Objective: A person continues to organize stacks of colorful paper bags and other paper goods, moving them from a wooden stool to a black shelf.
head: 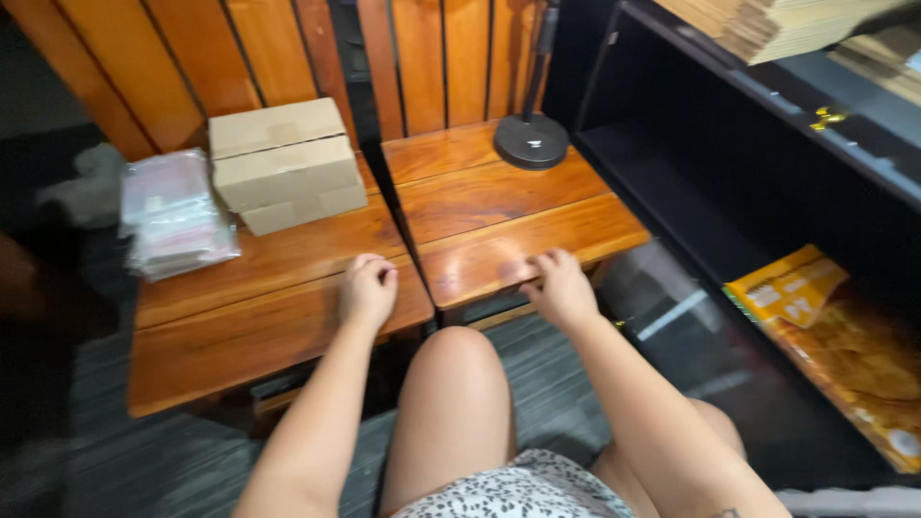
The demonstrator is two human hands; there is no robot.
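Two glossy reddish-brown slatted wooden chairs are sitting side by side across the middle of the frame: the left wooden chair [240, 317] and the right wooden chair [499, 216], their seats divided by a narrow dark gap. A black open shelving unit [691, 182] is filling the right side of the frame. On its lower level, at lower right, yellow-orange printed packets [825, 336] are lying. A stack of plain brown cardboard boxes [286, 165] is resting on the back of the left seat, upper left of centre. Just left of it, a pile of clear plastic pouches [175, 213] is overhanging the seat edge. A black round metal stand base [531, 140] is sitting at the back of the right seat, top centre.

The left hand [367, 288] is resting on the front right corner of the left seat, fingers curled in loosely, holding nothing. The right hand [559, 286] is lying on the front slat of the right seat, fingers bent and together, fingertips touching the wood, empty as well. A bare knee is showing between the forearms, bottom centre.
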